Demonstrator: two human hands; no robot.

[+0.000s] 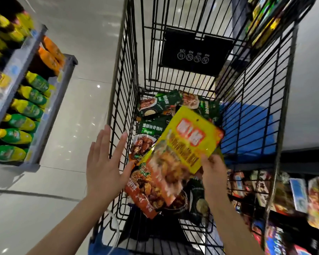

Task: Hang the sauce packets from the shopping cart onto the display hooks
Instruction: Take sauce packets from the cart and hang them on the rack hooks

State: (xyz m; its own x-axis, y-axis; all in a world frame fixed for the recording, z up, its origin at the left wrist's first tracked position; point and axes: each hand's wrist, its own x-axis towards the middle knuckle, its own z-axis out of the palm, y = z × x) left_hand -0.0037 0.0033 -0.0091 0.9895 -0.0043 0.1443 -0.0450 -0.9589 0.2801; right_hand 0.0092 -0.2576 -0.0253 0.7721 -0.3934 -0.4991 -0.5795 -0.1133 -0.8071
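Right hand grips blurred yellow packet, hiding cart pkts.

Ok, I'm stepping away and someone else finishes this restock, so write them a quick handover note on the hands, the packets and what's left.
Right hand pinches the lower edge of a yellow sauce packet with a hang hole, lifted above the black wire shopping cart.
Left hand is open, fingers spread beside the cart's left wall, holding nothing.
In the cart: several dark green sauce packets and an orange sauce packet, lying loose.
Done: one packet picked up.
Left: hang it, then the rest. Packed display racks are on the right; the hooks themselves are hard to make out.
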